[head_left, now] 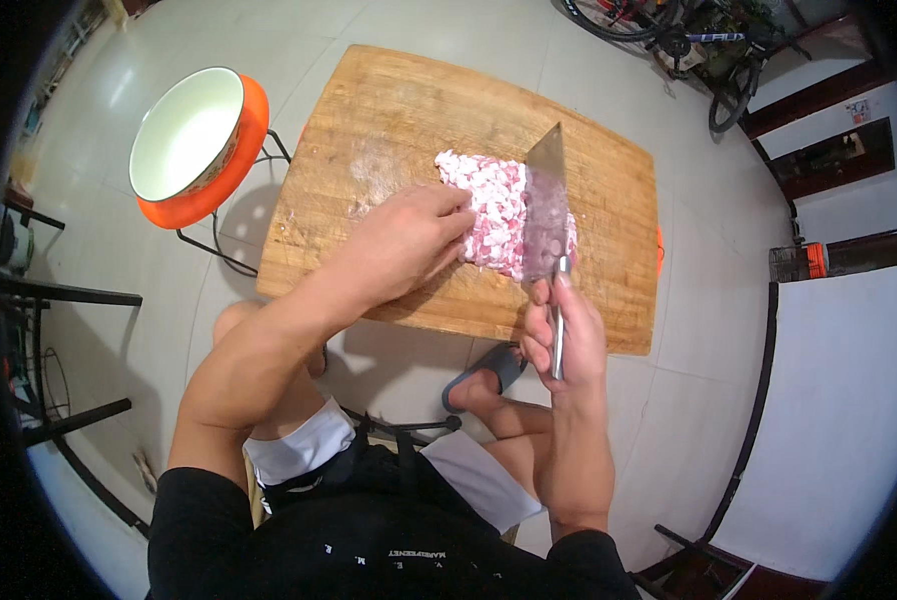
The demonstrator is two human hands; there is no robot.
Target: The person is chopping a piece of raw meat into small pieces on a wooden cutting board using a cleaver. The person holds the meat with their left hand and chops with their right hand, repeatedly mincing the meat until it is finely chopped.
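Note:
A pile of diced pink-and-white meat (pixel 496 210) lies on a wooden cutting board (pixel 399 110). My left hand (pixel 409 238) bears on the pile's left side, its fingers bent and close together against the pieces. In my right hand (pixel 577 328) is a cleaver (pixel 546 205), gripped by its metal handle. Its broad blade points away from me and crosses the right part of the meat, hiding some of it. A narrow strip of meat shows to the right of the blade.
Left of the board, a white-lined bowl (pixel 189 130) sits on an orange stool (pixel 253 115) with dark legs. My slippered foot (pixel 484 380) is under the board's near edge. A bicycle (pixel 689 45) stands at the far right, and dark chair legs (pixel 79 292) jut in from the left.

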